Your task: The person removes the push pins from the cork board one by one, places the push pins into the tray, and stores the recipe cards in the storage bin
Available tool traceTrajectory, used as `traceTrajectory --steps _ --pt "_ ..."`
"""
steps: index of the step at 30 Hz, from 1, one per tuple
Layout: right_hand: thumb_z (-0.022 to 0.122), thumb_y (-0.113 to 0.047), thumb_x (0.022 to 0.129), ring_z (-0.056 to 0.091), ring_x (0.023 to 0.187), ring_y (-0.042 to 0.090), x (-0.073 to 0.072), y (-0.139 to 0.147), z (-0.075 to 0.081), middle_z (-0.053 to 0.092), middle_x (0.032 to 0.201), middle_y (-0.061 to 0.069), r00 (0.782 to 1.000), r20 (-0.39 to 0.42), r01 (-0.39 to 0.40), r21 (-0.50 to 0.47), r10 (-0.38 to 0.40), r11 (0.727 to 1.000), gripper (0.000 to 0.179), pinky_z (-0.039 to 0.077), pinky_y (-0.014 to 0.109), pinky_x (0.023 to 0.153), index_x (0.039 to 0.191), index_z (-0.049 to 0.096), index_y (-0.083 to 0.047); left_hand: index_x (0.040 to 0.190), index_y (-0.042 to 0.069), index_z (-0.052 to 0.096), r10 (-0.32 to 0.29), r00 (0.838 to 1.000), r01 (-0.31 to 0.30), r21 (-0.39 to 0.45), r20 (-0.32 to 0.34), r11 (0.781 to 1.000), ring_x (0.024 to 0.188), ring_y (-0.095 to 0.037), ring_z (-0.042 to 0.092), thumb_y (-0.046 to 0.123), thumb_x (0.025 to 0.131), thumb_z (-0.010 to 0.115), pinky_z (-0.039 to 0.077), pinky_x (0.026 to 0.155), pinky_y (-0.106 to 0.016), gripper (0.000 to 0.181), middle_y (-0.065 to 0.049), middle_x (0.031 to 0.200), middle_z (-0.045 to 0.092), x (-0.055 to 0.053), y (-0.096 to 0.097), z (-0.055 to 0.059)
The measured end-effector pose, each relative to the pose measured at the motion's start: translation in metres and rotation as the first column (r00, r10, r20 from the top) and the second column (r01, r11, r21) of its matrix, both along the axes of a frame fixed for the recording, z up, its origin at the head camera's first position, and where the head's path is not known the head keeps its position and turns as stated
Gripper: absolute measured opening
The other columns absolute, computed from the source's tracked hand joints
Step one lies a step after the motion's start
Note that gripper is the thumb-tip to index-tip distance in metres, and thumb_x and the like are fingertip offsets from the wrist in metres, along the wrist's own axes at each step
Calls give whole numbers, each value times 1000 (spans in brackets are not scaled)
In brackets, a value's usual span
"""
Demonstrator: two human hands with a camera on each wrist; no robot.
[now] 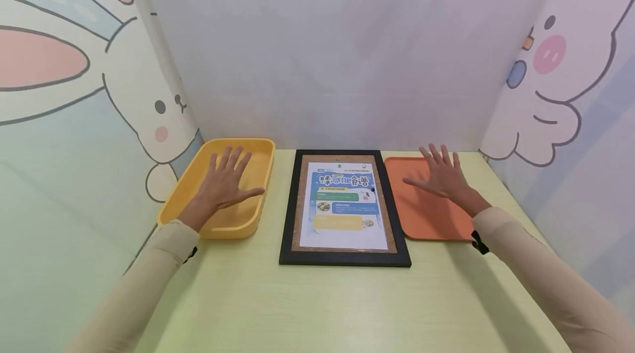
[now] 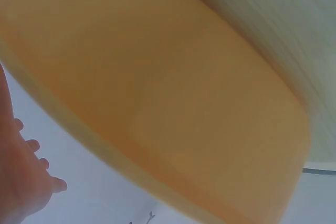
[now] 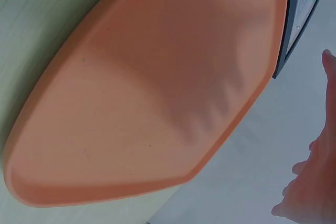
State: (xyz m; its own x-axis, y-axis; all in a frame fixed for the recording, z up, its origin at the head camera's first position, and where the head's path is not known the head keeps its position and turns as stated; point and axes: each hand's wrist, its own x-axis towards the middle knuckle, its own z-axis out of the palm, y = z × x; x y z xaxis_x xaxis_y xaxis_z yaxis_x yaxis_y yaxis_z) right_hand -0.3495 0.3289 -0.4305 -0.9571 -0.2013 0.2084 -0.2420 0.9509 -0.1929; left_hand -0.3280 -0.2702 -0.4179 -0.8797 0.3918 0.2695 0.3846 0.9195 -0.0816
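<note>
Frame (image 1: 345, 258) flanked by yellow tray (image 1: 229, 231) beneath left hand (image 1: 222, 186), orange tray (image 1: 421, 218) beneath right hand (image 1: 443, 177); all fingers spread, empty

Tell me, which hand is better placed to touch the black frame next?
Probably the right hand: in the head view, its thumb appears closer to the black frame than the left hand does. Both look empty.

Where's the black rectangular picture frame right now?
In the head view, the black rectangular picture frame lies centrally on the pale table, between the deep yellow tray, left, and the shallow orange tray, right.
</note>
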Motion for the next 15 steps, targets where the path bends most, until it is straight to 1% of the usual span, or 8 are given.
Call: traceTrajectory --steps 4,8,15 --pt "70 -67 86 1 154 55 -2 -4 1 11 169 30 1000 1 -6 8 6 1000 113 -4 73 118 164 21 -3 165 10 27 -12 1000 12 18 7 1000 157 -46 9 80 85 60 3 121 -71 112 -22 171 18 -2 6 -1" --pt "69 -67 87 2 154 55 -4 -8 2 13 169 29 1000 3 -15 13 15 1000 112 -2 73 119 164 22 -3 165 10 28 -26 1000 26 22 0 999 156 -47 13 80 85 59 5 121 -72 111 -22 170 19 -3 12 -3" --pt "67 -71 87 5 153 56 -3 -14 2 15 168 31 1000 18 -11 43 11 999 113 1 73 119 164 22 -1 165 11 27 -38 999 37 22 15 999 157 -45 10 81 85 57 4 122 -70 111 -20 171 17 -3 22 -4"
